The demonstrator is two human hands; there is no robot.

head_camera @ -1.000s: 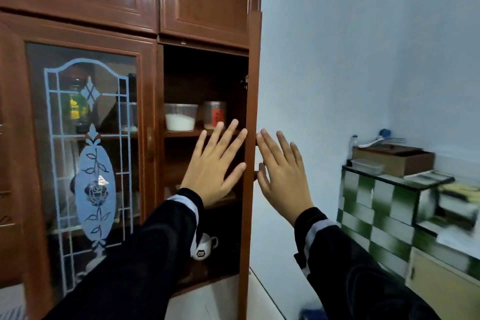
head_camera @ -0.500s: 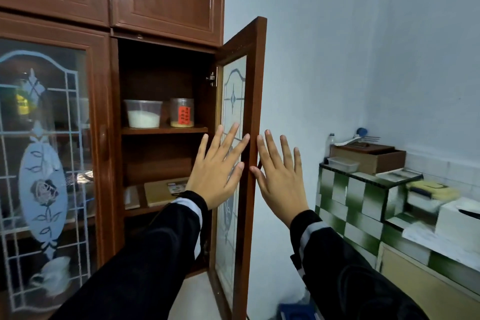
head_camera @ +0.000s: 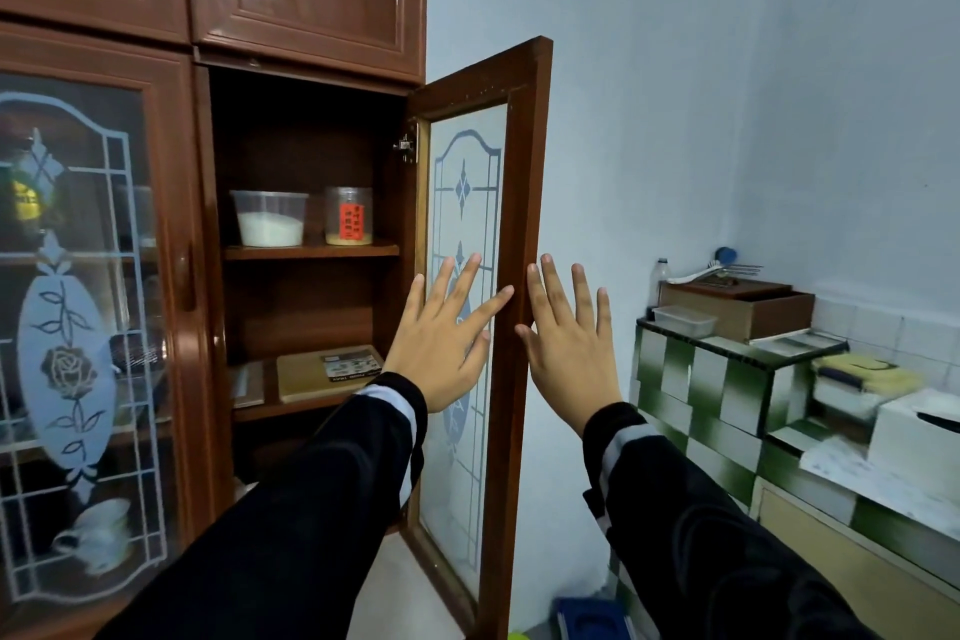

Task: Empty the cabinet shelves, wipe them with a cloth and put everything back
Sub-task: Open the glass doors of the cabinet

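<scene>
swung wider than a second ago, the cabinet door (head_camera: 524,224) is standing open. left of it, a tub (head_camera: 270,218), a jar (head_camera: 349,216) and a flat box (head_camera: 327,372) are sitting on shelves (head_camera: 311,252). the left hand (head_camera: 441,353) is hovering before the door's glass, the right hand (head_camera: 566,359) beyond its edge, fingers (head_camera: 556,288) spread, gripping nothing.

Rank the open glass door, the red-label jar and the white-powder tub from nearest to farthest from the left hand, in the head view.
1. Open glass door, at the left hand's fingertips.
2. Red-label jar, on the upper shelf, right side.
3. White-powder tub, same shelf, left of the jar.
</scene>
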